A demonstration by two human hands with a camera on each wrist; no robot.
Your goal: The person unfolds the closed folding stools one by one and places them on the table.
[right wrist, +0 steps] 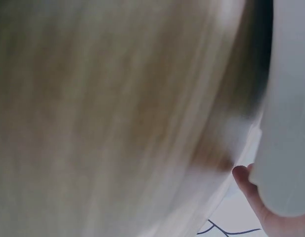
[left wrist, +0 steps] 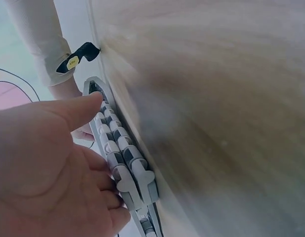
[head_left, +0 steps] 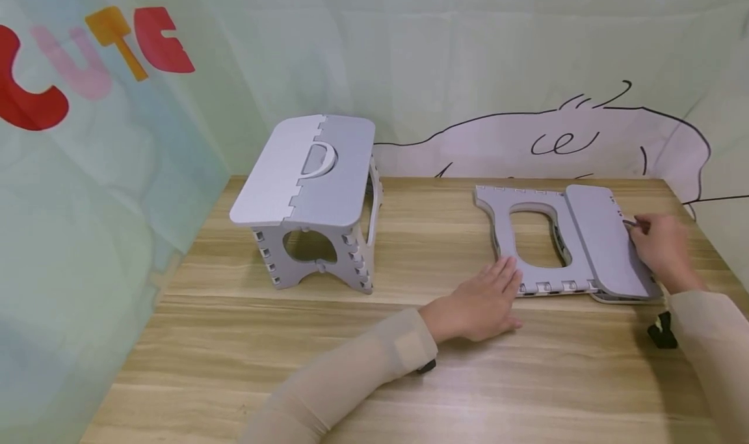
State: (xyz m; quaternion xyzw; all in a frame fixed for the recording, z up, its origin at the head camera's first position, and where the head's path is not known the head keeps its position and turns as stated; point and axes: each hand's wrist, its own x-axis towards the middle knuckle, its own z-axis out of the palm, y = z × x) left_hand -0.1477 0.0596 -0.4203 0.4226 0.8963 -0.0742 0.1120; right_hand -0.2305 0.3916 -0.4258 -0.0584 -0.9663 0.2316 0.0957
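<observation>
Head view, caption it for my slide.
Left grip and right grip at a folded stool, with an unfolded stool standing nearby.

tabletop [right wrist: 117,98]: blurred, wrist views | sleeves [head_left: 351,366]: cut off, head view | folded stool [left wrist: 135,170]: cut off, left-wrist view

Table [head_left: 526,392]: pale brown wood grain, its far edge close by the hanging cloth [head_left: 409,60].
Standing stool [head_left: 345,190]: light grey, unfolded, upright at the table's far left, a white handle [head_left: 331,161] in its top.
Letters [head_left: 152,38]: I read CUTE on the left, in red, pink, orange, red.
Line drawing [head_left: 503,142]: black outlines, pale lilac shape, low on the cloth, far right.
</observation>
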